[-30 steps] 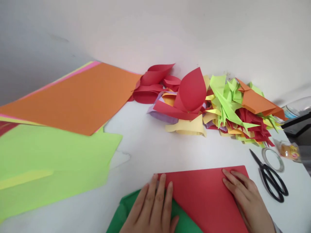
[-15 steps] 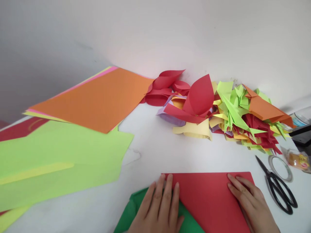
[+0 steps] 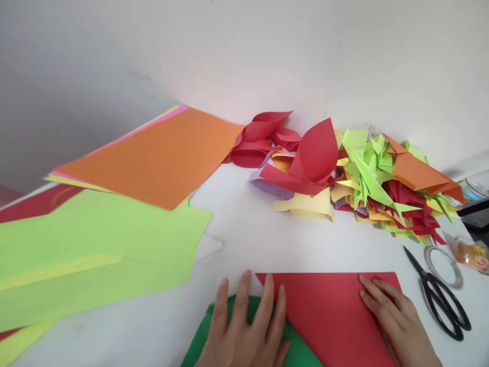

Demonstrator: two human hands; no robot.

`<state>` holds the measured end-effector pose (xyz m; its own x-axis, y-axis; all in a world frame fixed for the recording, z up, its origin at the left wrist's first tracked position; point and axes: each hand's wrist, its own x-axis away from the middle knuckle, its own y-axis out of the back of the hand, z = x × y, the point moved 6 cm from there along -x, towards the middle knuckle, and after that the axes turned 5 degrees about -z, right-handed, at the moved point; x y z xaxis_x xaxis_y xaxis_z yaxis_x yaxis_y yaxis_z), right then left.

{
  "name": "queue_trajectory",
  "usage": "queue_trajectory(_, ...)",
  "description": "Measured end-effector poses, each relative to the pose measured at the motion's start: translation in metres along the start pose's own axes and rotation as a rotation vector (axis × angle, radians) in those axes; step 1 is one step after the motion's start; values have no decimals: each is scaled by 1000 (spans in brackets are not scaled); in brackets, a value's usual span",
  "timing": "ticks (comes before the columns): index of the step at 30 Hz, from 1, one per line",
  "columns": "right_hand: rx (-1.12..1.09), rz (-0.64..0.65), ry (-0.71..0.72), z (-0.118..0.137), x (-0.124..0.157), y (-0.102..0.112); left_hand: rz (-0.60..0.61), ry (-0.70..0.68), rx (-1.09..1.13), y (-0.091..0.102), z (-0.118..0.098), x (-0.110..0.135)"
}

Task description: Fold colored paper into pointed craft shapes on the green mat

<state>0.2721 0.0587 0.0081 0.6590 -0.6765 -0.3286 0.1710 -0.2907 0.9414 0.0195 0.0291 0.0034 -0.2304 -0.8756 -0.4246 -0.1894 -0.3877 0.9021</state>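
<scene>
A sheet of red paper (image 3: 324, 306), with a straight far edge and a slanting left edge, lies on the white table at the bottom. My right hand (image 3: 397, 316) rests on its right side, fingers stretched out over the paper. Spread wide, the fingers of my left hand (image 3: 244, 326) lie over a green piece (image 3: 196, 336) and reach the red paper's left corner. The green piece is partly hidden under that hand. Black-handled scissors (image 3: 439, 295) lie to the right of my right hand.
Beside the scissors is a roll of tape (image 3: 457, 279), near a small wrapped packet (image 3: 470, 252). Folded paper pieces (image 3: 370, 173) are heaped along the wall, next to curled red paper (image 3: 317, 148). Orange sheets (image 3: 160, 158) and light green paper (image 3: 145, 244) cover the left side.
My left hand's fingers have spread apart and shifted slightly left, uncovering the red paper's left corner. My right hand stays in place on the paper.
</scene>
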Motion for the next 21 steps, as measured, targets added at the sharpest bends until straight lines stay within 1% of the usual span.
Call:
queue_trajectory(3,25,-4,-1,0,1,0,10,-2,-12,2,0,-2)
queue_trajectory(9,18,16,8,0,2,0,-28,-42,-23,3,-3,-1)
queue_trajectory(15,9,-17,1,0,3,0,60,-39,-33,-3,-1,-2)
queue_trajectory(21,-24,0,-17,0,3,1,65,13,-25,3,0,-6)
